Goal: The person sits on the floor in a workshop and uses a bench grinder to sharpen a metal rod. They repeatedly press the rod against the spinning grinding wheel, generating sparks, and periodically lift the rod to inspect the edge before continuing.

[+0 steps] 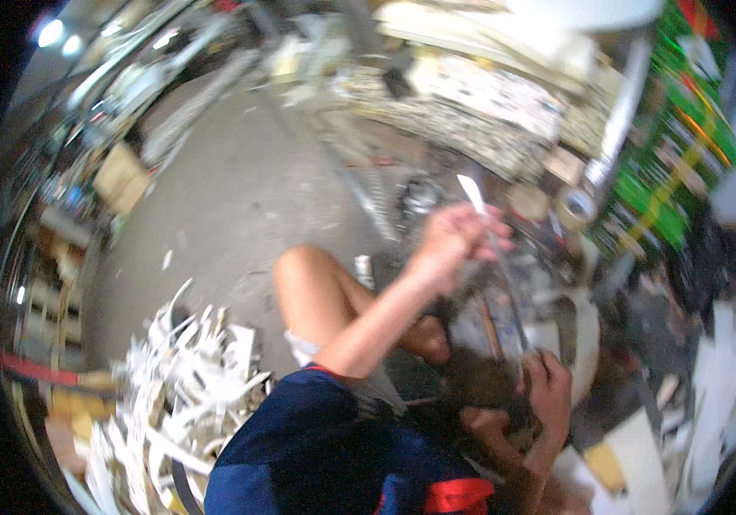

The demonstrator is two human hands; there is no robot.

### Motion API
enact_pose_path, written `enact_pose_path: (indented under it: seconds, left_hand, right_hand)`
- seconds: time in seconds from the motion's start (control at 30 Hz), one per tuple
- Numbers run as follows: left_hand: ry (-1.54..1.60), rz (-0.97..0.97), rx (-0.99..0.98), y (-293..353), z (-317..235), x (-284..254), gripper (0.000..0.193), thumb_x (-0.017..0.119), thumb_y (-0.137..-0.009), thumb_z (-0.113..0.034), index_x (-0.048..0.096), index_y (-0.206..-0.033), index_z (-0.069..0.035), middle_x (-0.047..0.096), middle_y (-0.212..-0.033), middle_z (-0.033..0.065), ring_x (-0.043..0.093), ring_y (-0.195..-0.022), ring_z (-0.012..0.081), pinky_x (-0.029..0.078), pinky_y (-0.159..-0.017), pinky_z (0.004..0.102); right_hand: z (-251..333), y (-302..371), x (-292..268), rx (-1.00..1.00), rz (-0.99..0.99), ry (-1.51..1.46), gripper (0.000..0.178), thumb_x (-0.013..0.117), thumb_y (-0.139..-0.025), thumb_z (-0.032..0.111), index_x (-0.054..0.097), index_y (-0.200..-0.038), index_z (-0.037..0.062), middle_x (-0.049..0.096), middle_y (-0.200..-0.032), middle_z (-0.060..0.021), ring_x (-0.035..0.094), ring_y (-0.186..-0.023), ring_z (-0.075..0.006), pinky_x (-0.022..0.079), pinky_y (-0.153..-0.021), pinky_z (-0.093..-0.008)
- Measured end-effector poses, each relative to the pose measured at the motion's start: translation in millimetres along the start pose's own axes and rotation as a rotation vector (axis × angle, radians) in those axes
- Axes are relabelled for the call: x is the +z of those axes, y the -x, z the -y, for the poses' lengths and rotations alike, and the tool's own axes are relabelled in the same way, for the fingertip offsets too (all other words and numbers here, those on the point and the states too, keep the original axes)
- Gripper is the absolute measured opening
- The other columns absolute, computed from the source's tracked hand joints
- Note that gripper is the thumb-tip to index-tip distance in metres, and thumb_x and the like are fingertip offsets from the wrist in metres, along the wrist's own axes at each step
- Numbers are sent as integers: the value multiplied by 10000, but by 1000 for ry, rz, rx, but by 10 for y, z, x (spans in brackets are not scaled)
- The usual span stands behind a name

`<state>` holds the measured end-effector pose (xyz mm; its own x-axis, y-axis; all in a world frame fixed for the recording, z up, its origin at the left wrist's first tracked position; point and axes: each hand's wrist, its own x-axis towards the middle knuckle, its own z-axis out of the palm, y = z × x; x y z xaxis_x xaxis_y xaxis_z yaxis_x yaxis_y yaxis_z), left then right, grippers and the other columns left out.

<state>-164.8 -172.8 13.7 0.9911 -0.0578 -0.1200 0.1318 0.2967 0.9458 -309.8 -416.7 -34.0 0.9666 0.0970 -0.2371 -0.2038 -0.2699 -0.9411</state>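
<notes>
My left hand (462, 240) is closed round the upper part of a long thin strip. A white tip (469, 190) sticks out above its fingers. The dark, narrow length of the strip (514, 305) runs down and to the right toward my right hand (548, 386), whose fingers are curled at its lower end. Blur hides what the strip is made of and exactly how the right fingers grip it. A brown stick like a wooden handle (490, 326) lies beside the strip. My bare knee (312, 279) is bent left of my left forearm.
A heap of white curled scraps (179, 386) lies at the lower left on the grey floor (239, 189). Tape (576, 206) stands at the right near green printed sacks (677, 146). White sheets (634, 455) lie lower right. Stacked speckled boards (471, 129) fill the back.
</notes>
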Motion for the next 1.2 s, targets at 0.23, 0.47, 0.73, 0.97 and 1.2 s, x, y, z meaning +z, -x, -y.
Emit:
enact_pose_path:
  seconds: [0.23,0.47,0.73,0.97,1.2]
  left_hand:
    - [305,245,-40,229,-56,-173,325,580,-1000,-159,573,-1290,-13,688,-1158,152,706,-1017,275,616,-814,374]
    - [255,205,-47,306,-116,-249,334,599,-992,-176,576,-1291,-28,690,-1150,144,708,-1009,273,614,-812,387]
    - [300,212,-77,132,-57,-133,310,641,-962,-198,584,-1212,-24,692,-1045,124,717,-936,279,615,-760,400]
    - [423,334,-83,-196,451,122,118,651,-945,-115,610,-1006,-23,700,-904,138,735,-773,267,650,-643,355]
    - [294,370,-242,-320,971,1015,86,646,-949,-95,654,-961,-10,715,-874,140,736,-746,221,654,-626,338]
  right_hand:
    - [-299,39,-3,-41,194,-255,318,510,-1015,254,623,-1056,-41,637,-719,-72,598,-637,-144,494,-611,-304]
    - [-273,62,-19,-67,212,-249,302,540,-1010,242,616,-1083,-41,634,-744,-66,601,-651,-142,516,-628,-293]
    - [-175,129,-39,-32,141,-333,492,773,-791,137,546,-1199,-15,634,-895,-79,624,-738,-148,533,-652,-299]
    - [-331,232,-596,-1,412,-253,259,589,-985,196,613,-1163,9,713,-1033,-76,670,-930,-140,523,-816,-302]
    - [-708,644,-1058,125,210,-437,272,510,-1035,201,584,-1187,-11,703,-981,-79,663,-770,-128,534,-698,-282]
